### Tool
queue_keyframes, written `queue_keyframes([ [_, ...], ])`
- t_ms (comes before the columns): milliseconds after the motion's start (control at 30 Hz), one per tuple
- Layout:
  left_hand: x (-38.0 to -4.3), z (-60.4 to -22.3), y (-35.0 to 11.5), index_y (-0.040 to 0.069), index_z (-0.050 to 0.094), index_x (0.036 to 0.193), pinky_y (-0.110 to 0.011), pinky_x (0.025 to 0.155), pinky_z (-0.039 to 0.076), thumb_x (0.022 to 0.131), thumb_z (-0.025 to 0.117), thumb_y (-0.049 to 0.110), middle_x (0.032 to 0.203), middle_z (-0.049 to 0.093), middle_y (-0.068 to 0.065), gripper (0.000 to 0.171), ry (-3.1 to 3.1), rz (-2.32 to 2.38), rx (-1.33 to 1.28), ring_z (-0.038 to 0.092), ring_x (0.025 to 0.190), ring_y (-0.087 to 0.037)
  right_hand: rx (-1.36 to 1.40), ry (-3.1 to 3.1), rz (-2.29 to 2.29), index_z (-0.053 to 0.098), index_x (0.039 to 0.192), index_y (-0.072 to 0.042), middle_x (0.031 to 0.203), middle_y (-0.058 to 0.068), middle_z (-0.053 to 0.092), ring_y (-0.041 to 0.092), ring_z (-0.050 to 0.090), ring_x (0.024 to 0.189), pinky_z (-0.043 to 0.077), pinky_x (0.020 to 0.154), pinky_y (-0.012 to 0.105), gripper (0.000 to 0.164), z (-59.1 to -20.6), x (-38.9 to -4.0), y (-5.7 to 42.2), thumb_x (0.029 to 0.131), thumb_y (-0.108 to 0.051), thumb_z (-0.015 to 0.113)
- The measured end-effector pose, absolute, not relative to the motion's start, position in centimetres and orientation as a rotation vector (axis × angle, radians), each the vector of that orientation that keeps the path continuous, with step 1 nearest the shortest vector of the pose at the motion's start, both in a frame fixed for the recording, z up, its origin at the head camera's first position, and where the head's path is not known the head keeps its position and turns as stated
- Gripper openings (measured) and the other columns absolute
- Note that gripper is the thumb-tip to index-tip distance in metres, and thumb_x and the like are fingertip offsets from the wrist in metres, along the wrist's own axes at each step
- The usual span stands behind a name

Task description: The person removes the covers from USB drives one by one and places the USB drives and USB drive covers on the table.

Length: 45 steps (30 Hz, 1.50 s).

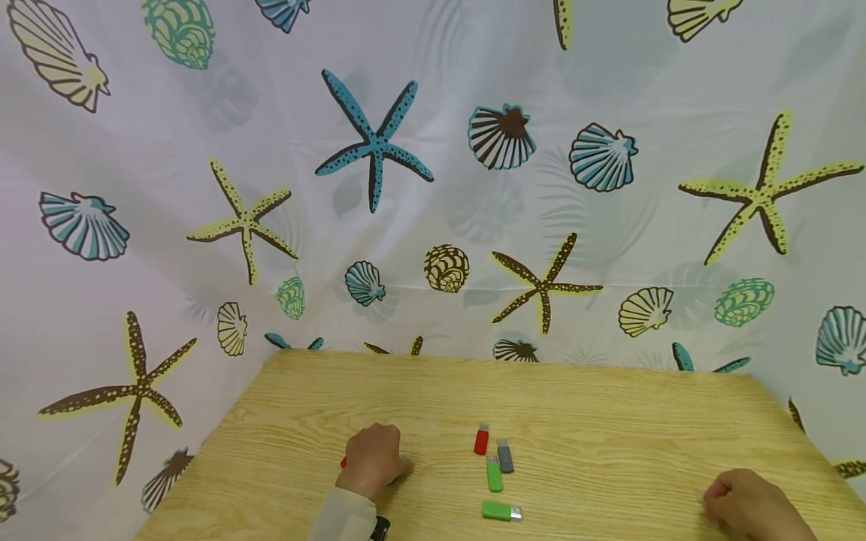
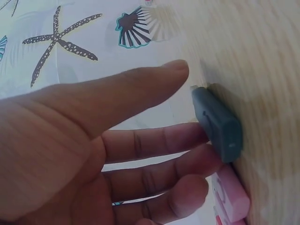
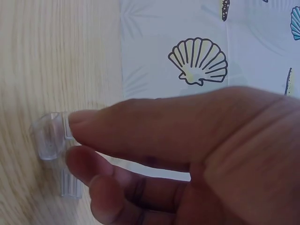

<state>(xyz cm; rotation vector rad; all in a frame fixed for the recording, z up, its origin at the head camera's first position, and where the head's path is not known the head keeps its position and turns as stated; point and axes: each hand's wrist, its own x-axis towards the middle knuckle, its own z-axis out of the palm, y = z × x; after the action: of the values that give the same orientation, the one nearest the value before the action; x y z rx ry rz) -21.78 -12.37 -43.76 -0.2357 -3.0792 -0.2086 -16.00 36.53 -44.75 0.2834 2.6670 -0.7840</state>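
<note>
In the left wrist view, my left hand [image 2: 140, 145] has its thumb raised and its fingers loosely bent. Its fingertips are against or just beside a dark grey USB stick [image 2: 218, 124] lying on the table. Two pink USB sticks [image 2: 233, 194] lie below that one, partly hidden by the fingers. In the right wrist view, my right hand [image 3: 154, 145] is at a small clear plastic cap [image 3: 48, 136], thumb and forefinger tips apart beside it. Another clear cap [image 3: 71, 184] lies under the forefinger, and the thumb partly hides a further clear piece [image 3: 68, 126].
Between the hands on the wooden table [image 1: 609, 428] lie a red USB stick [image 1: 481, 440], a grey USB stick [image 1: 504, 456] and two green ones, one upright in view [image 1: 495, 475] and one sideways [image 1: 499, 511]. A shell-patterned curtain [image 1: 433, 203] hangs around the table.
</note>
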Motion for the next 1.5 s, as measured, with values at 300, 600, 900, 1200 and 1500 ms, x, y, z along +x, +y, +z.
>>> queue_keyframes([
  [300, -22.2, -43.7, -12.6, 0.015, 0.047, 0.058, -0.028, 0.038, 0.031, 0.074, 0.079, 0.028, 0.051, 0.042, 0.005, 0.038, -3.016, -0.287, -0.329, 0.036, 0.043, -0.010, 0.179, 2.762, -0.753, 0.064, 0.090, 0.000, 0.084, 0.001, 0.065, 0.018, 0.058, 0.072, 0.049, 0.065, 0.041, 0.020, -43.4, -16.1, 34.9, 0.090, -0.020, 0.063],
  [600, -22.7, -43.7, -12.6, 0.008, 0.066, 0.101, -0.037, 0.047, 0.048, 0.075, 0.078, 0.032, 0.082, 0.064, -0.010, 0.037, -2.869, -0.372, -0.315, 0.057, 0.059, -0.022, 0.070, 2.864, -0.748, 0.065, 0.097, -0.002, 0.095, 0.012, 0.067, 0.032, 0.061, 0.085, 0.050, 0.071, 0.047, 0.024, -43.6, -17.0, 33.2, 0.089, -0.025, 0.065],
  [900, -22.5, -43.2, -12.5, 0.009, 0.066, 0.114, -0.053, 0.063, 0.048, 0.076, 0.077, 0.032, 0.095, 0.063, -0.013, 0.046, -2.837, -0.399, -0.310, 0.059, 0.080, -0.032, -0.087, 2.985, -0.781, 0.066, 0.107, 0.001, 0.099, 0.015, 0.066, 0.030, 0.062, 0.086, 0.052, 0.071, 0.046, 0.030, -43.6, -18.2, 30.6, 0.084, -0.018, 0.070],
  [1200, -22.2, -42.9, -11.8, 0.009, 0.064, 0.116, -0.052, 0.066, 0.047, 0.078, 0.076, 0.034, 0.099, 0.061, -0.012, 0.047, -2.851, -0.412, -0.394, 0.058, 0.085, -0.032, -0.162, 2.963, -0.842, 0.064, 0.114, 0.000, 0.102, 0.016, 0.063, 0.033, 0.062, 0.090, 0.053, 0.073, 0.046, 0.038, -43.3, -18.7, 26.9, 0.081, -0.015, 0.074],
  [1500, -21.6, -43.2, -10.0, 0.011, 0.063, 0.118, -0.046, 0.064, 0.047, 0.077, 0.076, 0.038, 0.097, 0.061, -0.009, 0.050, -2.841, -0.369, -0.524, 0.058, 0.083, -0.028, -0.294, 2.978, -0.884, 0.067, 0.108, -0.003, 0.095, 0.010, 0.062, 0.028, 0.061, 0.087, 0.053, 0.074, 0.044, 0.035, -43.8, -19.4, 22.5, 0.076, -0.012, 0.078],
])
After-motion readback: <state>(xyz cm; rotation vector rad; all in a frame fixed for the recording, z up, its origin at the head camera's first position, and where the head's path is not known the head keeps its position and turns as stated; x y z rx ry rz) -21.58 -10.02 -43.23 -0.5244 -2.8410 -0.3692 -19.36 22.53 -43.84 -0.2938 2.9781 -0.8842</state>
